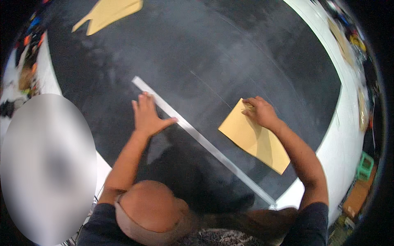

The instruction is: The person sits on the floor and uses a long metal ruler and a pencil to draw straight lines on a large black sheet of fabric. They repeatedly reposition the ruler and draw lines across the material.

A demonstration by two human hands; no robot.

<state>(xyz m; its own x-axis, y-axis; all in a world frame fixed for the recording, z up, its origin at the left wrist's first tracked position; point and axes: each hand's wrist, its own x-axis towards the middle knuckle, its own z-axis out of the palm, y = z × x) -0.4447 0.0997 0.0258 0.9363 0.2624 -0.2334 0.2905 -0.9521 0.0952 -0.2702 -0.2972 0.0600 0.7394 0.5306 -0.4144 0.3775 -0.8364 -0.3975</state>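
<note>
Head view: person is reaching both bare hands over a dark, flat surface [184, 45], forearms coming up from the lower edge, dark sleeves [310, 224] showing at the bottom. Left hand [148, 117] is lying palm down at the upper-left part of a long, straight, silvery strip [213, 150]. Its fingers are spreading well apart, thumb stretching out to the right; fingertips and thumb tip are touching the strip, not wrapping around it. Strip is lying flat and running diagonally from upper left to lower right, its lower end reaching near the surface's lower-right edge.

Right hand [262, 113] is sitting over the upper part of a yellow sheet [257, 141], to the right of the strip. Its fingers are bending and bunching close together, pointing left, near the sheet's top corner. A thin dark mark is showing by the fingertips; cannot tell if it is something held, or if the fingers are pinching the sheet or only touching it. Sheet is lying on the dark surface, apart from the strip, slanting down to the right, the hand and forearm covering part of its right side.

Second yellow piece [115, 15], notched on its left side, is lying at the top left, well apart from both hands. Faint pale line [211, 88] is running across the surface between strip and sheet. White surface [340, 123] is bordering the dark area at right. Beyond it, a green stool [364, 167] and a brown box [358, 197] are standing near the rim. Blurred oval is hiding the lower left.
</note>
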